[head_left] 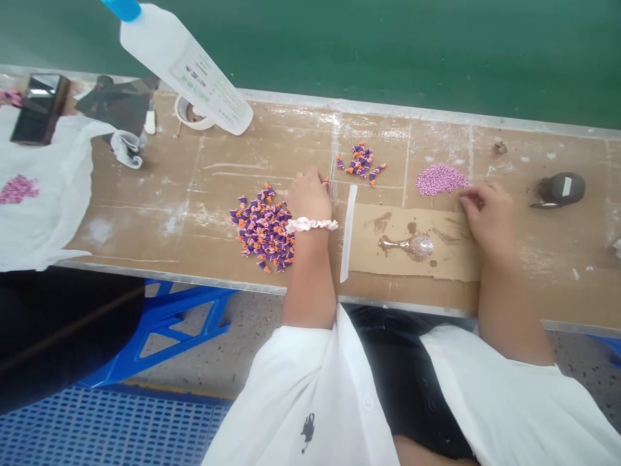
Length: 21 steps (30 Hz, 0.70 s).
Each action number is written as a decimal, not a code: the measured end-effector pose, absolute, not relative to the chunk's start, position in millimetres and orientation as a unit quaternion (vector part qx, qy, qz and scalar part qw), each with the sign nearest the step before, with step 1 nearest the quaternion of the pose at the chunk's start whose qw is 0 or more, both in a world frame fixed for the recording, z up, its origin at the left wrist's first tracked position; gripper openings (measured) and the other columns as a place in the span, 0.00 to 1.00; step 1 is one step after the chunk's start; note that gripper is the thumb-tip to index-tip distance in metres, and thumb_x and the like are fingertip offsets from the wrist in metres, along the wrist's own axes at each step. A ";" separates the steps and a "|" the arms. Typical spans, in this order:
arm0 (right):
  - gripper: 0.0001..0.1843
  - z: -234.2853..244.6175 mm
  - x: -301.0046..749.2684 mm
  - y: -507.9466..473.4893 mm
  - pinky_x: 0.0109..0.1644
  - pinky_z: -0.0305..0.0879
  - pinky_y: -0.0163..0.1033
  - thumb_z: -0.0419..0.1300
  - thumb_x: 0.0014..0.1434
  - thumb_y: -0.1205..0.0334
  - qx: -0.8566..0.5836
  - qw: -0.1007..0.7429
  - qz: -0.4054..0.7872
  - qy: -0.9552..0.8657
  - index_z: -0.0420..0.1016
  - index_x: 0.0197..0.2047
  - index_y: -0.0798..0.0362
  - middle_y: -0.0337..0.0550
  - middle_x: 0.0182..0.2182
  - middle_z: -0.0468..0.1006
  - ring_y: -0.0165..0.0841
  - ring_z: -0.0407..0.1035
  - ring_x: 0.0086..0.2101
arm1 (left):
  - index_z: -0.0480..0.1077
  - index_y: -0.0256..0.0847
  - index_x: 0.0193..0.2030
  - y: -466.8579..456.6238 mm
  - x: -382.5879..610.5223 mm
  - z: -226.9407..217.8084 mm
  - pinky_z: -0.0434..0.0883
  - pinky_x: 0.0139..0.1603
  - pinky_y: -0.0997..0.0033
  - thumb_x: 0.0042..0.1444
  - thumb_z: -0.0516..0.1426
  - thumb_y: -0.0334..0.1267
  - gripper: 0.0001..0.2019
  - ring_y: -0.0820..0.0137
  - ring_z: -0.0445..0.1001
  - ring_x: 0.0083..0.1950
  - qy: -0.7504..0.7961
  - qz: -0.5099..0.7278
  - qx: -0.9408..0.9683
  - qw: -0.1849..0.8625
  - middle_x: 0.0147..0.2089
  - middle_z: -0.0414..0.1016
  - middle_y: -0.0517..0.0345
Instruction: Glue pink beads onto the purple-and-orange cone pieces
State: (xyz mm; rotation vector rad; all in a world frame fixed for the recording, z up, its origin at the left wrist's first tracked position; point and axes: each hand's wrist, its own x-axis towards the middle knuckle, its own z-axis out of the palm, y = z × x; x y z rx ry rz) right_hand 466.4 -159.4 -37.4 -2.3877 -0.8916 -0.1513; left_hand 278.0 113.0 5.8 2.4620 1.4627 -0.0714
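Nearest the body, between the two wrists, a shiny glue puddle (pixel 413 246) sits on a cardboard sheet (pixel 456 259). A white strip (pixel 348 230) lies with its long axis running away from the person, just right of the left wrist.

The left hand (pixel 308 196) rests on the desk (pixel 160 213), its fingers (pixel 310 176) curled downward. Whether they pinch anything I cannot tell. The big heap of purple-and-orange pieces (pixel 264 228) lies just left of those fingers, touching the wrist's bracelet (pixel 311 224).

The right hand (pixel 488 212) lies flat with its fingers (pixel 468 199) close together, pointing left and gripping nothing visible. The pink pile (pixel 439 179) is just left of and beyond their tips, at most barely touching, and much nearer this hand than the other.

Farther off, a small cluster of pieces (pixel 359 160) lies beyond and right of the left fingers. A white bottle (pixel 187 65) hangs tilted well beyond and to their left.
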 end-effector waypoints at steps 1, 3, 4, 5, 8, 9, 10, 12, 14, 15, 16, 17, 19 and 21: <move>0.03 -36.9 466.1 -159.4 0.38 0.69 0.47 0.60 0.53 0.62 -0.893 0.290 -0.058 -0.340 0.75 0.32 0.49 0.43 0.31 0.74 0.37 0.67 0.29 | 0.74 0.43 0.50 112.4 277.7 5.9 0.71 0.57 0.55 0.63 0.50 0.36 0.14 0.54 0.74 0.57 0.498 -0.023 0.856 0.137 0.54 0.77 0.45; 0.03 -36.5 466.2 -159.4 0.38 0.69 0.47 0.60 0.54 0.62 -0.888 0.289 -0.058 -0.352 0.76 0.32 0.49 0.44 0.32 0.75 0.37 0.67 0.29 | 0.75 0.44 0.48 111.8 277.2 6.6 0.71 0.58 0.57 0.63 0.51 0.35 0.13 0.54 0.72 0.59 0.489 -0.020 0.861 0.134 0.55 0.76 0.46; 0.03 -36.9 466.7 -159.4 0.38 0.69 0.47 0.60 0.54 0.62 -0.887 0.289 -0.057 -0.356 0.76 0.32 0.49 0.44 0.32 0.75 0.37 0.67 0.29 | 0.76 0.45 0.47 111.9 276.9 7.0 0.71 0.59 0.57 0.62 0.51 0.35 0.13 0.54 0.71 0.60 0.488 -0.020 0.863 0.133 0.56 0.75 0.46; 0.03 -37.9 467.5 -159.3 0.38 0.69 0.46 0.60 0.54 0.61 -0.886 0.288 -0.057 -0.359 0.75 0.32 0.49 0.44 0.32 0.75 0.37 0.67 0.29 | 0.76 0.45 0.47 112.2 276.5 7.4 0.70 0.60 0.57 0.62 0.52 0.35 0.13 0.54 0.71 0.60 0.486 -0.022 0.864 0.133 0.56 0.75 0.46; 0.03 -45.0 471.4 -158.2 0.37 0.69 0.47 0.59 0.55 0.61 -0.884 0.280 -0.069 -0.367 0.73 0.30 0.48 0.44 0.31 0.74 0.38 0.66 0.29 | 0.76 0.44 0.47 114.3 275.9 7.8 0.69 0.62 0.57 0.61 0.54 0.35 0.12 0.54 0.70 0.60 0.472 -0.031 0.870 0.138 0.56 0.75 0.48; 0.03 -48.5 472.7 -157.3 0.37 0.68 0.47 0.59 0.55 0.61 -0.885 0.274 -0.079 -0.367 0.71 0.29 0.48 0.45 0.31 0.73 0.38 0.66 0.30 | 0.75 0.44 0.48 114.8 276.1 7.8 0.69 0.63 0.57 0.61 0.54 0.36 0.12 0.54 0.70 0.60 0.467 -0.035 0.873 0.140 0.56 0.75 0.49; 0.04 -52.2 473.7 -156.5 0.37 0.68 0.48 0.59 0.55 0.61 -0.888 0.264 -0.089 -0.366 0.70 0.29 0.48 0.45 0.31 0.73 0.39 0.66 0.30 | 0.75 0.43 0.48 114.9 276.5 7.7 0.68 0.63 0.58 0.61 0.54 0.35 0.12 0.55 0.70 0.61 0.463 -0.042 0.874 0.140 0.57 0.75 0.49; 0.05 -58.5 474.4 -155.1 0.39 0.68 0.49 0.58 0.56 0.61 -0.894 0.243 -0.103 -0.363 0.66 0.29 0.48 0.47 0.33 0.72 0.41 0.67 0.33 | 0.73 0.40 0.52 113.6 278.3 7.5 0.67 0.64 0.59 0.62 0.52 0.35 0.14 0.55 0.69 0.62 0.464 -0.063 0.873 0.135 0.58 0.74 0.46; 0.05 -61.0 473.2 -155.0 0.41 0.68 0.51 0.57 0.57 0.62 -0.897 0.233 -0.101 -0.362 0.64 0.30 0.48 0.49 0.35 0.72 0.42 0.68 0.35 | 0.70 0.33 0.57 110.1 280.9 7.4 0.67 0.64 0.60 0.64 0.49 0.33 0.17 0.55 0.68 0.64 0.473 -0.081 0.868 0.125 0.61 0.72 0.40; 0.05 -60.2 471.9 -155.5 0.42 0.69 0.52 0.57 0.58 0.62 -0.896 0.240 -0.095 -0.360 0.63 0.31 0.48 0.49 0.35 0.72 0.43 0.69 0.36 | 0.68 0.30 0.58 107.6 282.1 7.3 0.67 0.64 0.59 0.64 0.47 0.32 0.19 0.54 0.68 0.64 0.480 -0.085 0.865 0.120 0.61 0.71 0.37; 0.05 -58.1 470.2 -156.2 0.43 0.69 0.52 0.56 0.59 0.62 -0.895 0.257 -0.090 -0.354 0.63 0.32 0.48 0.48 0.35 0.72 0.43 0.69 0.37 | 0.66 0.27 0.59 105.0 283.2 7.3 0.67 0.63 0.59 0.64 0.45 0.31 0.20 0.53 0.68 0.65 0.488 -0.088 0.861 0.118 0.62 0.70 0.34; 0.05 -54.8 468.1 -156.8 0.42 0.69 0.52 0.56 0.59 0.61 -0.892 0.281 -0.085 -0.345 0.63 0.33 0.48 0.47 0.34 0.72 0.42 0.70 0.36 | 0.65 0.24 0.60 102.3 284.1 7.4 0.67 0.63 0.57 0.64 0.44 0.30 0.21 0.52 0.68 0.65 0.494 -0.089 0.857 0.117 0.62 0.69 0.31; 0.06 -45.8 462.7 -156.9 0.36 0.70 0.49 0.58 0.60 0.59 -0.875 0.359 -0.062 -0.318 0.64 0.34 0.48 0.43 0.30 0.71 0.38 0.69 0.31 | 0.65 0.22 0.60 97.0 285.3 7.7 0.67 0.62 0.55 0.63 0.41 0.28 0.22 0.50 0.68 0.65 0.508 -0.083 0.848 0.123 0.62 0.69 0.28; 0.08 -36.0 456.0 -154.4 0.28 0.67 0.43 0.60 0.60 0.56 -0.838 0.460 -0.018 -0.292 0.64 0.34 0.47 0.38 0.26 0.69 0.34 0.66 0.24 | 0.65 0.21 0.59 92.6 286.1 8.4 0.68 0.60 0.54 0.63 0.40 0.28 0.23 0.51 0.69 0.64 0.519 -0.071 0.842 0.131 0.62 0.69 0.27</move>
